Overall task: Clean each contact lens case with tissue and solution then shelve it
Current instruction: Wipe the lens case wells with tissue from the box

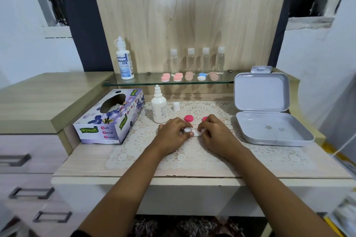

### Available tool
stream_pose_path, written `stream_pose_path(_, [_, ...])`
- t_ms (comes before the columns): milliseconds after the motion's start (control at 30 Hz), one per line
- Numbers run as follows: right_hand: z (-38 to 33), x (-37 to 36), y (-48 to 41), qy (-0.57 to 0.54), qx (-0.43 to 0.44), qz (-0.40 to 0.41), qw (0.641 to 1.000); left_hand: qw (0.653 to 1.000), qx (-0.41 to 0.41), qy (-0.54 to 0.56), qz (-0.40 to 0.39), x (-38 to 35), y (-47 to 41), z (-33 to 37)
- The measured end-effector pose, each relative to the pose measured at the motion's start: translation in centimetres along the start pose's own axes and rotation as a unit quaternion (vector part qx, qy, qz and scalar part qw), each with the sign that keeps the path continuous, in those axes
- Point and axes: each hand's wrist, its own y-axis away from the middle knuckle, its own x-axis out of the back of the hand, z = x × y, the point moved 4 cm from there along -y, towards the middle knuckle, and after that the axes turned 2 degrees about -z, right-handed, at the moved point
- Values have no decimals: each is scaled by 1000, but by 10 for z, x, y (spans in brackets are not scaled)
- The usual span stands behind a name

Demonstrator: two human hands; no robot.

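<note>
Lace mat [134,152] lying under my hands | left hand [171,134] and right hand [215,133] pinching white lens case [195,133] between them — I'm reckoning level, light grip works best.

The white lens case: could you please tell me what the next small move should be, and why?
Probably free the left hand and pull a tissue from the tissue box. It and the right hand hold the white lens case; its pink caps lie off on the mat, the solution bottle stands uncapped, and no tissue is out.
</note>
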Motion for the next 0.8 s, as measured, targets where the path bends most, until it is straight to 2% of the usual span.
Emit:
stream_pose_path(300, [4, -2, 5, 25, 4, 4, 1000, 1000, -16, 18, -6, 1, 0, 0])
stream_pose_path(600, [-3, -3, 5, 136, 0, 3, 991, 1000, -16, 11, 1, 1, -1, -1])
stream_pose_path(800, [-4, -3, 3, 139, -13, -2, 990, 1000, -14, -2, 4, 0, -1, 1])
